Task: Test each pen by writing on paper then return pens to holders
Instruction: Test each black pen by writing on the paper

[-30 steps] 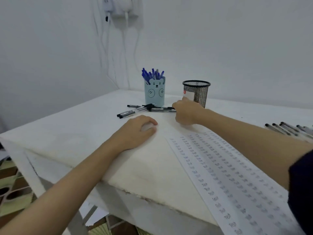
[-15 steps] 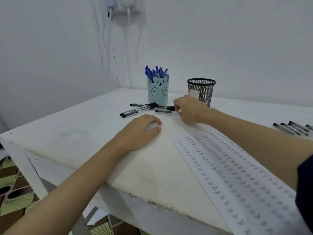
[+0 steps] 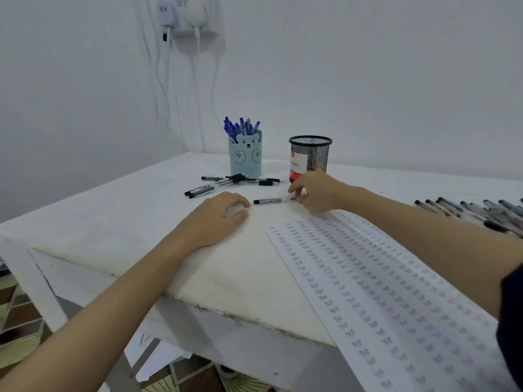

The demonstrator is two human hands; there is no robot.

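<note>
My right hand pinches the end of a black pen that lies flat on the white table, just above the top edge of the paper sheet covered in rows of written test words. My left hand rests palm down on the table, left of the sheet, fingers loosely curled and holding nothing. Behind stand a light blue bear holder full of blue pens and a black mesh holder. Several black pens lie loose in front of the bear holder.
A row of several more black pens lies at the table's right edge. Chargers and white cables hang on the wall behind. The table's front edge is chipped, with patterned floor tiles below at the left.
My right hand has drawn one black pen out of the loose pile and pulled it toward the paper. My left hand has stayed where it was.
</note>
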